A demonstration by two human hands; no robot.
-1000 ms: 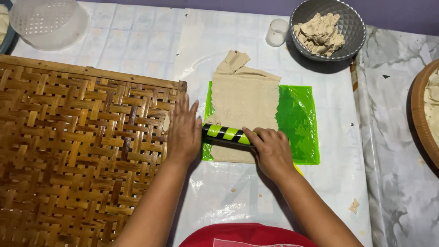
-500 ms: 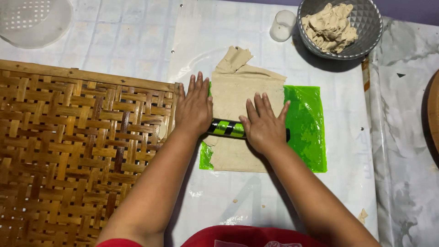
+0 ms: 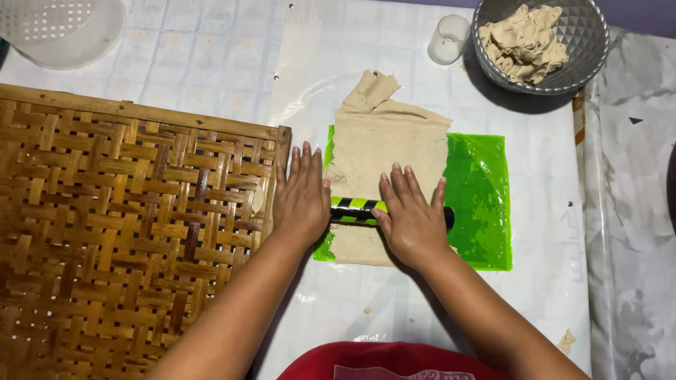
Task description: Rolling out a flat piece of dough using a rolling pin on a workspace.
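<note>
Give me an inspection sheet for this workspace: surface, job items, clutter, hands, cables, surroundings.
Surface: table under a pale tiled cover with clear plastic over it; crumbs near the front edge.
Job's things: flat beige dough lies on a green sheet and overhangs its far edge; a black-and-green striped roller lies across the dough.
Clutter: woven bamboo tray at left; white basket far left; small white cup; grey bowl of dough scraps.
Hands: left hand and right hand lie flat, palms down on the roller, fingers spread; no closed grip.
Cables: nothing seen.
Surroundings: marbled grey cloth at right; red garment at the bottom edge.
</note>
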